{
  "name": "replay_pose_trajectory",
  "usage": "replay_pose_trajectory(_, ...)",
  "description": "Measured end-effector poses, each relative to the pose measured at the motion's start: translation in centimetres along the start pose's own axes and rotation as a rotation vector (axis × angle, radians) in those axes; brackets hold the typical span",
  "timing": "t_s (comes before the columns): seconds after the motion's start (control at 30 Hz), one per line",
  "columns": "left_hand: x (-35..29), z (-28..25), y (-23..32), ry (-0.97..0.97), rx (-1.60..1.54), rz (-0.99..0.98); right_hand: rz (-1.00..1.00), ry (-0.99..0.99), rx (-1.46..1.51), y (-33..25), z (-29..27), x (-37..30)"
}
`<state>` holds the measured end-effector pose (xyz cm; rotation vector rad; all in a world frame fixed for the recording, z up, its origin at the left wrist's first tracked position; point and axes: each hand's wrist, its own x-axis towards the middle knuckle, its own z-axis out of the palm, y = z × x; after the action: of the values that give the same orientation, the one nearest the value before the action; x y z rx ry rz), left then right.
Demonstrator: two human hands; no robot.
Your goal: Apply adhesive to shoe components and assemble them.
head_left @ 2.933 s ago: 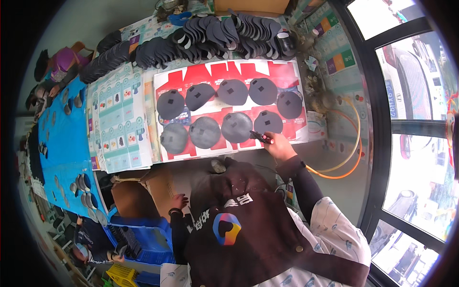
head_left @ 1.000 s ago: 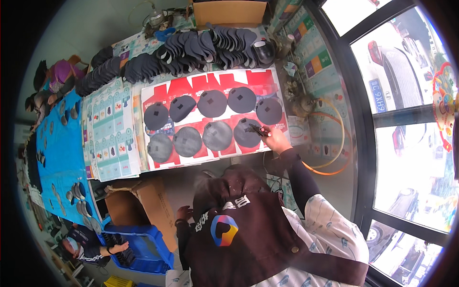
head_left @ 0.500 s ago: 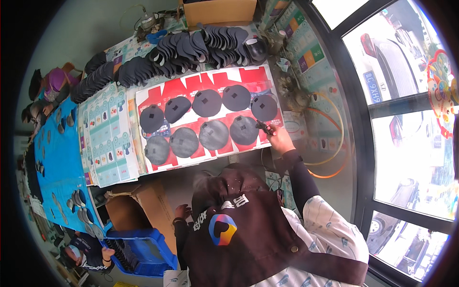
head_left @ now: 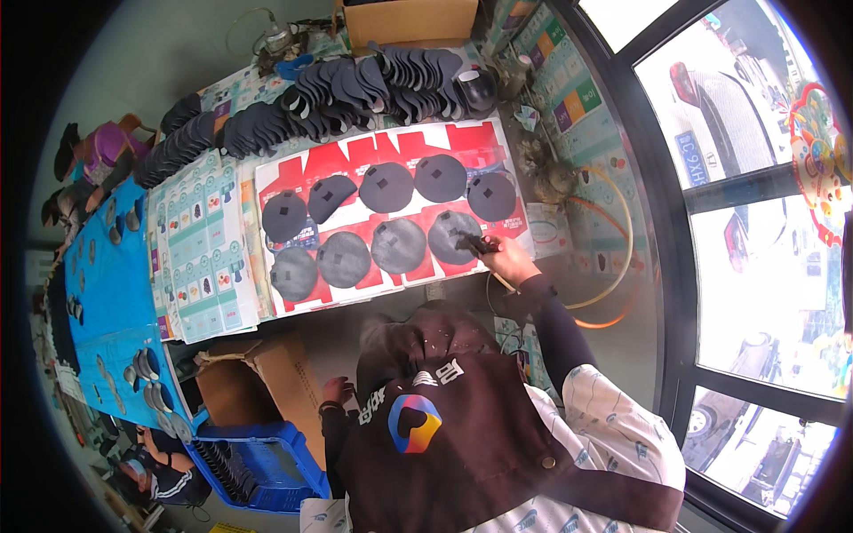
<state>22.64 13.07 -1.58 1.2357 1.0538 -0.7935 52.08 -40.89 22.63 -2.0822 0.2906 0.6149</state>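
My right hand [head_left: 508,261] is closed around a small dark spray gun [head_left: 481,244], its front end over the rightmost disc [head_left: 451,233] of the near row. A thin yellowish hose [head_left: 503,283] runs below the hand. Two rows of round dark-grey pieces lie on a red and white printed board [head_left: 355,298]. The near row, such as this disc [head_left: 344,260], looks paler and greyer than the far row's disc [head_left: 386,187]. One far piece [head_left: 331,197] is partly folded. My left hand [head_left: 337,390] hangs beside my body, away from the table, fingers loosely apart with nothing visible in them.
Overlapping stacks of dark curved pieces [head_left: 333,84] line the table's back. A cardboard box [head_left: 409,22] stands behind them. Yellow and orange hoses [head_left: 626,231] loop at the right by the window. A blue crate [head_left: 298,444] and a co-worker [head_left: 164,471] are at lower left.
My right hand and the spray gun have moved slightly left and down, further over the rightmost near disc. At lower left, the co-worker's arm has shifted.
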Motion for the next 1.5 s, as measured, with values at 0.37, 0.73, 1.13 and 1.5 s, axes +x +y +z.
replay_pose_trajectory(0.37, -1.2, -0.3, -1.8, -0.037, 0.495, 0.186, -0.076, -0.035, -0.208, 0.4, -1.5, -1.1)
replay_pose_trajectory(0.73, 0.3, -0.3, -3.1, -0.091, 0.756, 0.546, -0.103, 0.205, -0.42, 3.1, -2.5, -0.7)
replay_pose_trajectory(1.13, -2.9, 3.8, 1.9, -0.114, 0.877, 0.373, 0.006, 0.425, -0.055, 3.9, -6.8, 3.1)
replay_pose_trajectory(1.5, 0.9, 2.2, -3.8, 0.071, 1.04, 0.728, -0.115, 0.418, -0.048, 3.2, -9.3, 7.4)
